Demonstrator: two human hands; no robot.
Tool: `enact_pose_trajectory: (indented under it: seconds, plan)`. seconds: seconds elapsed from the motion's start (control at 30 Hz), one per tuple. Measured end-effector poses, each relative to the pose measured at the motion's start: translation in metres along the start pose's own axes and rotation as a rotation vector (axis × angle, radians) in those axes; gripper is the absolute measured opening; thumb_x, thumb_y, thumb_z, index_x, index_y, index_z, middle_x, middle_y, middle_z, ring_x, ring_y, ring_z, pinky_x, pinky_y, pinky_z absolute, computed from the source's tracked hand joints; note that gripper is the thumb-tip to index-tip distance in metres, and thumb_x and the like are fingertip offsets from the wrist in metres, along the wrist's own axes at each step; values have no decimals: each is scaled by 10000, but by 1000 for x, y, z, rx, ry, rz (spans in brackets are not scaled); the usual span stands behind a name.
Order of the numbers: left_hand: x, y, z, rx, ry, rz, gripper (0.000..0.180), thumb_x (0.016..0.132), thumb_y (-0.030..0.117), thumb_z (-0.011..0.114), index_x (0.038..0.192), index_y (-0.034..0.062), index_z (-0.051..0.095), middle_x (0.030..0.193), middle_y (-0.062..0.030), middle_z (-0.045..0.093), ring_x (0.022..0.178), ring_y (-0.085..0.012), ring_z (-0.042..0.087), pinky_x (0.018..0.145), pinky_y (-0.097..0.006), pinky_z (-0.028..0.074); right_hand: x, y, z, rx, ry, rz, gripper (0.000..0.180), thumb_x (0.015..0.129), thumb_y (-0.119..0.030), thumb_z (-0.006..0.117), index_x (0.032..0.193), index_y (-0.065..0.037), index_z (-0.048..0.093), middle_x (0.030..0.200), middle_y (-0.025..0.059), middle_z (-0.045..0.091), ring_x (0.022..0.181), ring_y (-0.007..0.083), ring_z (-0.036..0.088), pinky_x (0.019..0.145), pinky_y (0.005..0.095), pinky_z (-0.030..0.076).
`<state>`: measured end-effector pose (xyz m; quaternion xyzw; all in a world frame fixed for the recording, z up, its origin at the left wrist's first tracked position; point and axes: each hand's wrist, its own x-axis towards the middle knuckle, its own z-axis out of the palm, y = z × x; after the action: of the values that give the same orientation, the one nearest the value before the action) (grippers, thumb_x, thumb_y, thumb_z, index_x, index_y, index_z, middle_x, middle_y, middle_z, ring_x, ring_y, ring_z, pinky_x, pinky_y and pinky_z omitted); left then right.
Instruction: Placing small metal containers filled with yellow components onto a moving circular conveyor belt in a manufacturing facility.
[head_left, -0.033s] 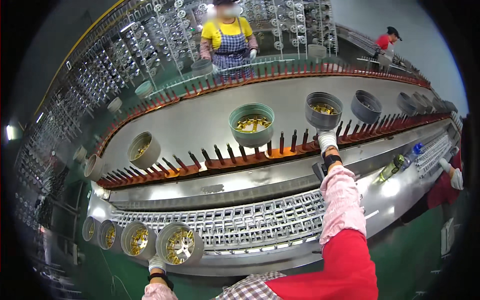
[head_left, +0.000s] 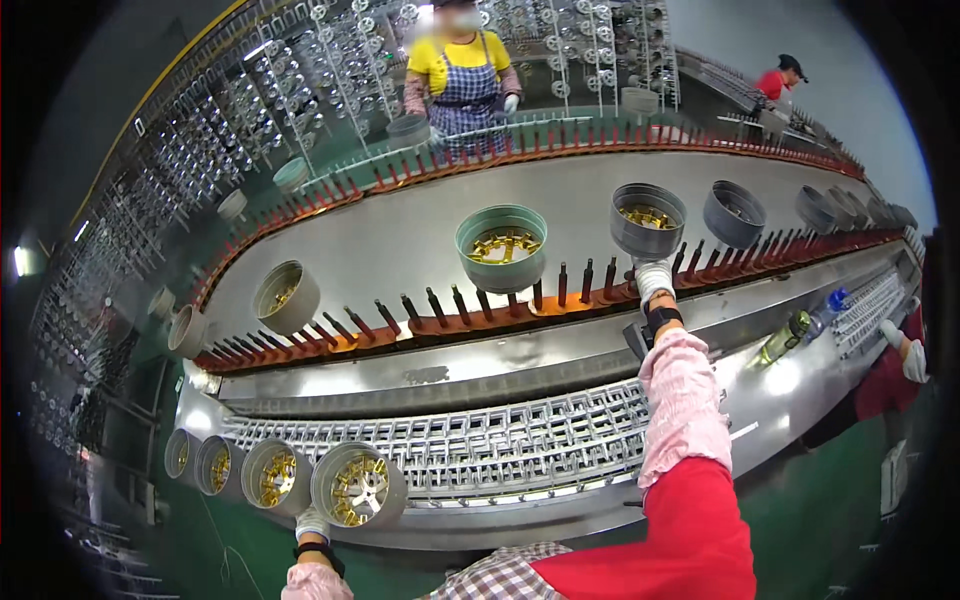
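1. The right hand (head_left: 655, 280), in a white glove, reaches out to the dark grey rim-shaped drum (head_left: 648, 220) at about one o'clock on the conveyor (head_left: 400, 235); the fingers press against its lower wall, though whether they curl round it I cannot tell.
2. The left hand (head_left: 312, 522), also gloved, sits at seven o'clock, touching the underside of the nearest gold-spoked wheel (head_left: 358, 487); its fingers are hidden.
3. By my reckoning the work is midway: several drums already ride the belt, while four wheels wait in a row on the roller rack (head_left: 500, 450).
4. The grey drum stands tilted, open mouth up, gold parts inside.
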<state>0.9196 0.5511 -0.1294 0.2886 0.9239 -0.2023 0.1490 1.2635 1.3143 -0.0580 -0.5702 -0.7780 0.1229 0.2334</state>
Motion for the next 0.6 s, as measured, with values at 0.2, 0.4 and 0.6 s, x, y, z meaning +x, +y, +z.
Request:
enact_pose_trajectory:
  seconds: [0.2,0.4,0.6]
  plan:
    - [-10,9,-19,-310,-4,-127,324,810,274,408,1001,64,565,1058,-169,542,1000,-308,503,834,-399,407,-58,-76,-88,-81,159,-126,272,854,-234,378,968,-56,550,913,130,600,821,242,562,721,352,435]
    - [1,-10,10,-11,56,59,300,828,158,359,1048,59,537,1074,-158,535,990,-287,515,837,-374,415,-169,-136,-153,52,199,-726,147,782,-97,471,877,-107,584,726,64,618,579,190,569,558,275,457]
    - [-4,1,-2,-25,160,46,254,808,71,387,997,51,555,970,-156,587,873,-263,584,742,-373,468,-346,-123,-124,-398,90,-860,145,712,-138,545,850,-98,569,768,42,570,723,229,541,695,348,432]
